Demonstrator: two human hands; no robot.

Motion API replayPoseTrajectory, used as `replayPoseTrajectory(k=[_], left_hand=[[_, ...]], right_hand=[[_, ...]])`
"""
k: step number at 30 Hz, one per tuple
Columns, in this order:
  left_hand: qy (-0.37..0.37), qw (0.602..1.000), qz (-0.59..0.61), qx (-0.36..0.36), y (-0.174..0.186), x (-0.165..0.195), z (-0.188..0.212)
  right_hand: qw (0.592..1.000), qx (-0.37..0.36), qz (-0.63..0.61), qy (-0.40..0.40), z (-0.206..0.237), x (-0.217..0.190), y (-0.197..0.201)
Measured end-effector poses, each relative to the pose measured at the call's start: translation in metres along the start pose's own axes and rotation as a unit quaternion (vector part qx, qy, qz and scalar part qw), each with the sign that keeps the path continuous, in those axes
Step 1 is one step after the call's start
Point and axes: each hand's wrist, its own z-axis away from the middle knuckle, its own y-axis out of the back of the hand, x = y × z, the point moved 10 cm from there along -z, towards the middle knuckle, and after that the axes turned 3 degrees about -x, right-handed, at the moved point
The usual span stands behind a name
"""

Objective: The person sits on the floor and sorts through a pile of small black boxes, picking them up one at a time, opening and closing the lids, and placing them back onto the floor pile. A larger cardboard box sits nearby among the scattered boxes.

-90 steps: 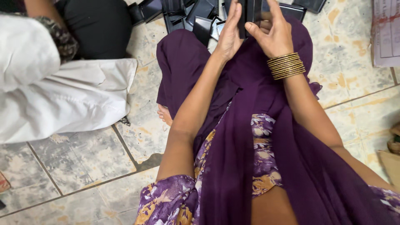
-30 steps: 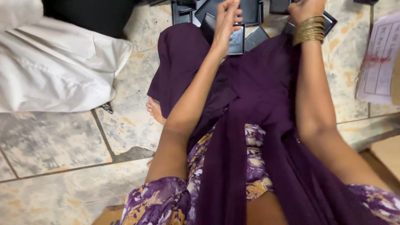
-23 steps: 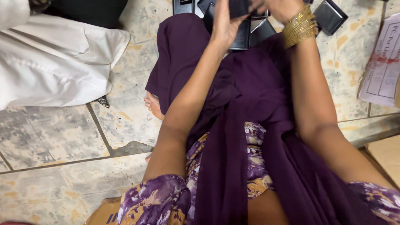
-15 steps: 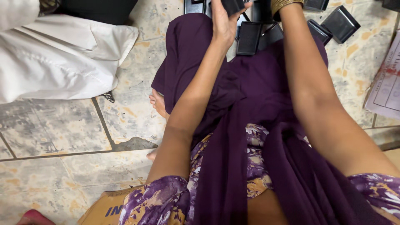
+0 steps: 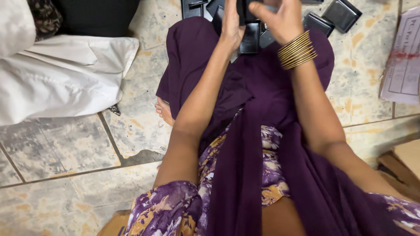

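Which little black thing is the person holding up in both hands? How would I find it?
Look to the top edge, above the purple cloth over the lap, where the left hand and the right hand with gold bangles meet. The dark flat piece is pinched between them. Unlike the black pieces on the floor, it is lifted.

Right hand (image 5: 283,18) rejoined left hand (image 5: 231,24) on black piece (image 5: 246,9).

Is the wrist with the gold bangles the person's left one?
No, the gold bangles sit on the right wrist, just below the right hand; the left hand has a bare wrist.
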Motion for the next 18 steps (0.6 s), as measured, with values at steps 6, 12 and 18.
replayPoseTrajectory(k=[6, 12, 18], left_hand=[[0.02, 0.998, -0.05, -0.026, -0.021, 0.004, 0.014], [-0.006, 0.997, -0.055, -0.056, -0.038, 0.01, 0.018], [-0.032, 0.985, -0.158, -0.058, -0.038, 0.01, 0.019]], right_hand=[[1.0, -0.004, -0.006, 0.005, 0.016, -0.016, -0.008], [0.999, 0.01, -0.039, -0.026, 0.024, 0.008, -0.008], [0.995, 0.0, -0.091, -0.028, 0.028, 0.017, -0.018]])
